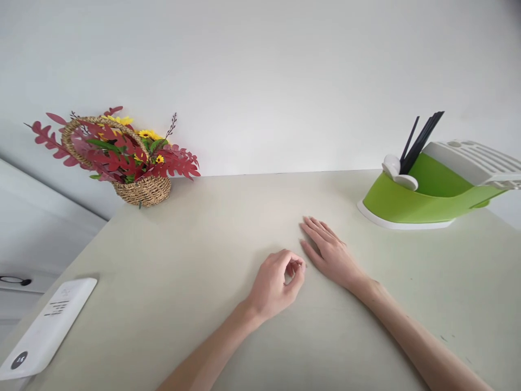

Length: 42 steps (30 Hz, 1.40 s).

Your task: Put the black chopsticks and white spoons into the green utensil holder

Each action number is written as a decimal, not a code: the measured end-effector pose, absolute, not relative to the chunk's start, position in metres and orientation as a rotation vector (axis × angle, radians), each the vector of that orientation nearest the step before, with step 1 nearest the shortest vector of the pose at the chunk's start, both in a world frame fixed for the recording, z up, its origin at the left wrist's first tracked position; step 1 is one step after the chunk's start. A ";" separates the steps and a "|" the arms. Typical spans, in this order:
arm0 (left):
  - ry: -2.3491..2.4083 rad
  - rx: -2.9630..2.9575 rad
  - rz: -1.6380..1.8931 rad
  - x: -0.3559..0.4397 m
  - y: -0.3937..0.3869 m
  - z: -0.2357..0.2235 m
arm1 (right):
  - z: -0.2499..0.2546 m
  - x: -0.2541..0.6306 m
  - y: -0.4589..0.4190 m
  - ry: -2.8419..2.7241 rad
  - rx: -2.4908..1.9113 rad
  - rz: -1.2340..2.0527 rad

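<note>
Both bare forearms come in from the near edge of the view over a smooth, pale grey-green tabletop, which lies beneath the hands and runs back to the wall. The left hand is curled near the middle, its fingers bent round towards the thumb so that the tips meet in a loose ring; whether anything small is pinched between them cannot be told. Just beside it, slightly farther off, the right hand lies palm down on the tabletop, its fingers stretched out and close together, the thumb held a little apart. Towards the near left corner lies a flat, white, rounded rectangular object with dark printed lines and a dark round mark; beyond the left side of the tabletop is a white cabinet with a dark handle. Farther back on the right stands a bright green plastic holder with a white base, bearing white rounded spoons, slim black sticks and a pale grey slatted rack. At the back left, near the wall, a brown woven basket with an arched handle holds red leaves, green leaves and yellow flowers. Behind everything rises a plain, whitish wall.
</note>
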<state>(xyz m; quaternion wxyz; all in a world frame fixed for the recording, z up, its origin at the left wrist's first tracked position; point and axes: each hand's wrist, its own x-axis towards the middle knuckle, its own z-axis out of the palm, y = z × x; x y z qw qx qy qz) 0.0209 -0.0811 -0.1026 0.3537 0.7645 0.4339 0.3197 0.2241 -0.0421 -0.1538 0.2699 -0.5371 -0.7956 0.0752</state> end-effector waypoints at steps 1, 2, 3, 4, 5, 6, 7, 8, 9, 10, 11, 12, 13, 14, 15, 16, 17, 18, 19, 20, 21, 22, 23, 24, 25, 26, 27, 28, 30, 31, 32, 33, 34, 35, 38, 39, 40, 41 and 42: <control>1.119 1.982 0.825 0.021 -0.081 -0.103 | -0.154 0.224 -0.042 -2.144 -1.446 0.202; 1.119 1.986 0.824 0.021 -0.081 -0.103 | -0.154 0.224 -0.042 -2.144 -1.446 0.201; 1.120 1.990 0.823 0.021 -0.081 -0.103 | -0.154 0.225 -0.043 -2.147 -1.445 0.200; 1.123 1.993 0.823 0.021 -0.082 -0.103 | -0.154 0.225 -0.043 -2.151 -1.444 0.200; 1.124 1.996 0.822 0.021 -0.082 -0.103 | -0.154 0.225 -0.043 -2.155 -1.443 0.199; 1.125 1.997 0.822 0.021 -0.082 -0.102 | -0.154 0.225 -0.043 -2.158 -1.442 0.198; 1.123 1.997 0.822 0.021 -0.082 -0.102 | -0.154 0.225 -0.043 -2.159 -1.439 0.197; 1.119 1.997 0.822 0.020 -0.082 -0.102 | -0.155 0.226 -0.042 -2.158 -1.435 0.198; 1.115 1.996 0.822 0.020 -0.082 -0.102 | -0.155 0.226 -0.042 -2.154 -1.430 0.198; 1.112 1.996 0.824 0.020 -0.082 -0.102 | -0.155 0.226 -0.042 -2.151 -1.424 0.200; 1.111 1.997 0.828 0.020 -0.081 -0.102 | -0.155 0.226 -0.042 -2.150 -1.418 0.201; 1.111 1.999 0.831 0.020 -0.081 -0.102 | -0.155 0.226 -0.042 -2.150 -1.414 0.203; 1.111 2.003 0.835 0.020 -0.081 -0.102 | -0.155 0.226 -0.042 -2.151 -1.414 0.203; 1.112 2.006 0.839 0.020 -0.081 -0.103 | -0.155 0.226 -0.042 -2.153 -1.417 0.203; 1.112 2.010 0.845 0.020 -0.081 -0.103 | -0.155 0.226 -0.042 -2.156 -1.422 0.202; 1.112 2.013 0.848 0.020 -0.081 -0.104 | -0.155 0.226 -0.042 -2.157 -1.426 0.201; 1.111 2.017 0.852 0.020 -0.081 -0.104 | -0.155 0.226 -0.042 -2.158 -1.430 0.200; 1.110 2.021 0.855 0.020 -0.081 -0.105 | -0.155 0.226 -0.042 -2.156 -1.433 0.200; 1.111 2.027 0.855 0.020 -0.081 -0.105 | -0.156 0.226 -0.042 -2.154 -1.434 0.202; 1.110 2.034 0.852 0.020 -0.082 -0.105 | -0.156 0.226 -0.043 -2.152 -1.434 0.205; 1.109 2.040 0.850 0.020 -0.082 -0.105 | -0.156 0.226 -0.043 -2.151 -1.434 0.209; 1.108 2.046 0.847 0.019 -0.082 -0.105 | -0.156 0.225 -0.043 -2.150 -1.433 0.212; 1.109 2.051 0.844 0.019 -0.082 -0.105 | -0.156 0.225 -0.043 -2.151 -1.433 0.214; 1.109 2.053 0.839 0.019 -0.083 -0.105 | -0.156 0.225 -0.043 -2.153 -1.431 0.216; 1.111 2.054 0.835 0.019 -0.083 -0.105 | -0.156 0.225 -0.043 -2.154 -1.429 0.217; 1.113 2.054 0.831 0.019 -0.083 -0.105 | -0.156 0.225 -0.043 -2.154 -1.428 0.218; 1.116 2.053 0.826 0.019 -0.083 -0.105 | -0.156 0.224 -0.043 -2.152 -1.427 0.218; 1.119 2.051 0.820 0.019 -0.083 -0.105 | -0.155 0.224 -0.043 -2.152 -1.425 0.219; 1.125 2.048 0.813 0.019 -0.084 -0.105 | -0.155 0.224 -0.043 -2.149 -1.424 0.217; 1.127 2.048 0.811 0.019 -0.083 -0.105 | -0.155 0.224 -0.044 -2.148 -1.424 0.216; 1.127 2.049 0.810 0.019 -0.083 -0.105 | -0.155 0.223 -0.044 -2.149 -1.423 0.215; 1.127 2.050 0.810 0.019 -0.083 -0.105 | -0.155 0.224 -0.044 -2.150 -1.423 0.214; 1.126 2.053 0.811 0.019 -0.083 -0.105 | -0.156 0.224 -0.044 -2.150 -1.423 0.214; 1.124 2.056 0.812 0.019 -0.083 -0.105 | -0.156 0.224 -0.044 -2.149 -1.424 0.214; 1.112 2.069 0.824 0.018 -0.083 -0.106 | -0.157 0.224 -0.043 -2.148 -1.424 0.210; 1.106 2.073 0.830 0.018 -0.082 -0.106 | -0.157 0.225 -0.043 -2.148 -1.424 0.206; 1.102 2.076 0.835 0.018 -0.082 -0.107 | -0.157 0.225 -0.043 -2.149 -1.424 0.203; 1.100 2.079 0.838 0.018 -0.082 -0.107 | -0.157 0.224 -0.044 -2.150 -1.424 0.200; 1.100 2.081 0.841 0.018 -0.082 -0.108 | -0.157 0.224 -0.044 -2.151 -1.425 0.197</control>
